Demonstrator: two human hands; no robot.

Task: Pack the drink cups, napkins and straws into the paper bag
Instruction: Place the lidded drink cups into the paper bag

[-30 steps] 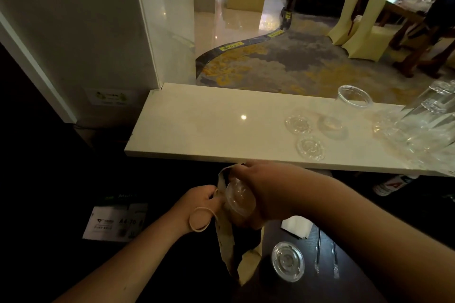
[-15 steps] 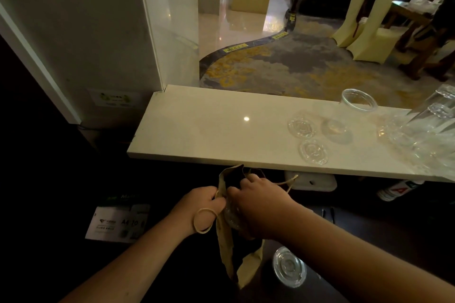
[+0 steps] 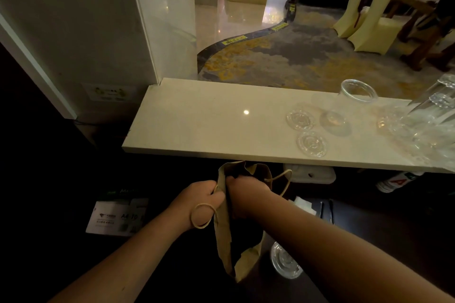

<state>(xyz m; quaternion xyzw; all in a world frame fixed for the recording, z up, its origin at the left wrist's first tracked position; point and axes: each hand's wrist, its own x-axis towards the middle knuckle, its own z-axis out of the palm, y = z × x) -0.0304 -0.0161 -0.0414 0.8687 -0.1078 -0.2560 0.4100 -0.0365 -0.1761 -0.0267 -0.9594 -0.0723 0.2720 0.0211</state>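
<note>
The right hand [image 3: 242, 194] had sunk deeper into the paper bag [image 3: 222, 229], its cup now hidden, grip unclear; the left hand [image 3: 205, 198] pinched the rim. One cup nearly packed.

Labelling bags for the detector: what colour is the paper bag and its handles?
Plain brown kraft paper bag, no print visible; the handles are a matching tan. The head view is the only one.

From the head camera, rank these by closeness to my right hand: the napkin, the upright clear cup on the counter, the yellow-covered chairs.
From the right hand in the bag:
1. Napkin, just right, on the dark table.
2. Upright clear cup, on the counter beyond.
3. Yellow-covered chairs, far across the room.
</note>
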